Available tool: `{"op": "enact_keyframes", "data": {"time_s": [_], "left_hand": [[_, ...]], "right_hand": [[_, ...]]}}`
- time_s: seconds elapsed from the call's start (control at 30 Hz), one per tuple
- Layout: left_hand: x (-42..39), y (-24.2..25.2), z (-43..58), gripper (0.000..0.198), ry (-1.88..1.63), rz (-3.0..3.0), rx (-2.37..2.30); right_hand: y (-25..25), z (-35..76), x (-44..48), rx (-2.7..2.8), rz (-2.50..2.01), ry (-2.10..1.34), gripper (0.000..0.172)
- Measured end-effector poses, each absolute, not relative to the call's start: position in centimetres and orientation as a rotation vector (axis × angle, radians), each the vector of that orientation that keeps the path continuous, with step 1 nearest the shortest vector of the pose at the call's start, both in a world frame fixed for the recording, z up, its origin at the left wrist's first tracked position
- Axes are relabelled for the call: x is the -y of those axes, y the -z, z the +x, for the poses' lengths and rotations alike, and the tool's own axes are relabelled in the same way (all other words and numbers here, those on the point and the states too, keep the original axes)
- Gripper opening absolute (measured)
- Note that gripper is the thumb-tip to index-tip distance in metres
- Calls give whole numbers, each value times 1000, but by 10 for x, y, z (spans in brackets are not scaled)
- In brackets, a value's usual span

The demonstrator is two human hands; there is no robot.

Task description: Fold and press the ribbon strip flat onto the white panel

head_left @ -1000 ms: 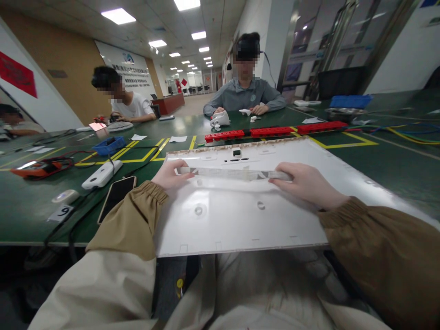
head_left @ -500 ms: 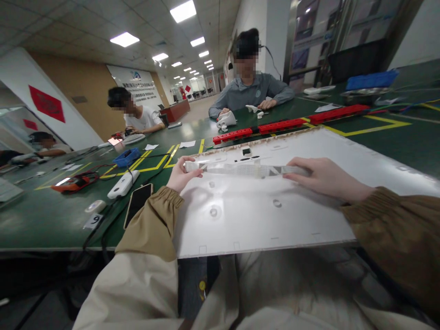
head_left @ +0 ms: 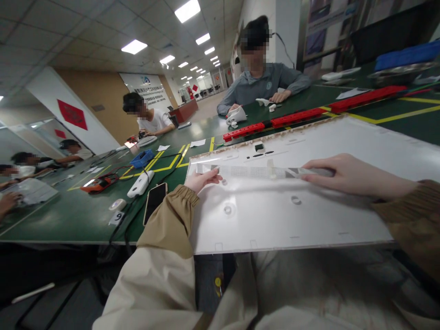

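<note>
A large white panel (head_left: 275, 220) lies on the green table, its near edge hanging over my lap. Across its middle runs a long thin pale strip (head_left: 254, 172). My left hand (head_left: 202, 180) pinches the strip's left end. My right hand (head_left: 350, 174) lies over the strip's right end and holds it down against the panel. Both brown sleeves frame the panel.
A black phone (head_left: 154, 200), a white device (head_left: 139, 184), a blue tray (head_left: 141, 158) and an orange tool (head_left: 99, 182) lie to the left. Red bars (head_left: 295, 117) run behind the panel. Several people sit across and along the table.
The view has swung to the left, so the panel and hands sit further right in frame. Both hands stay on the ends of the strip.
</note>
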State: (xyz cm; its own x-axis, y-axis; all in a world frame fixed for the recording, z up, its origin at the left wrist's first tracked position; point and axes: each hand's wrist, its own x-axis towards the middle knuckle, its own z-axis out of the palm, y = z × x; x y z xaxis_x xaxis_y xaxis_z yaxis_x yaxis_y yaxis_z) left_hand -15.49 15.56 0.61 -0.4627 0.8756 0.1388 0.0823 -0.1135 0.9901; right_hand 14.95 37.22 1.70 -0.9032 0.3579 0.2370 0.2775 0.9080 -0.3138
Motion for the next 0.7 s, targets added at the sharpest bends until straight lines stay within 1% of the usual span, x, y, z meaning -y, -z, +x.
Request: {"op": "enact_keyframes", "data": {"time_s": [0.13, 0.23, 0.33, 0.43, 0.47, 0.57, 0.63, 0.7], "left_hand": [[-155, -9, -155, 41, -1599, 1114, -1523], [-154, -12, -153, 45, -1559, 1145, -1496], [-150, -18, -151, 69, -1539, 1166, -1443], [-147, -25, -150, 96, -1543, 1060, -1293], [-146, -27, -150, 101, -1551, 1009, -1233], [-144, -28, -153, 101, -1565, 920, -1132], [-145, -26, -154, 96, -1545, 905, -1132], [-146, -24, -155, 87, -1529, 892, -1163]], "right_hand": [[-18, 149, -371, 2811, -505, -389, 50], [-17, 149, -371, 2786, -524, -349, 50], [-15, 149, -372, 2771, -542, -339, 49], [-14, 150, -372, 2757, -552, -322, 50], [-14, 150, -372, 2751, -560, -319, 51], [-14, 150, -372, 2736, -585, -316, 51], [-15, 150, -371, 2745, -583, -306, 50], [-16, 151, -370, 2752, -568, -278, 48]]}}
